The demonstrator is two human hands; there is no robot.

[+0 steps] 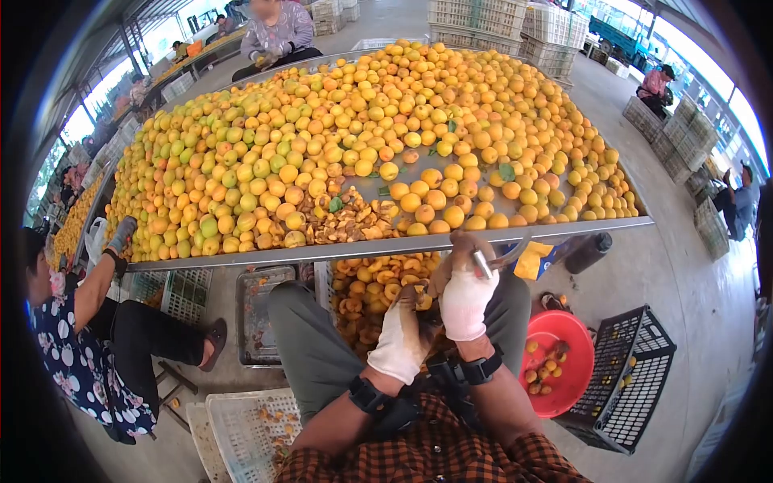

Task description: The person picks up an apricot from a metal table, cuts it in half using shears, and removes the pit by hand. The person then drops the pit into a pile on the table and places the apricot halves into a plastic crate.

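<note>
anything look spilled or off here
A loose heap of brownish scraps or pits lies on the table by its near edge, among whole fruit, uncontained. Some fruits in the red basin look dark, possibly bruised.

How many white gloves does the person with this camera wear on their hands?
2: one on the left hand, one on the right hand, by the metal table. Neither is hidden.

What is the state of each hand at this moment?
Left hand: fingers curled; whether it holds anything cannot be told.
Right hand: closed on a curved metal tool.
</note>
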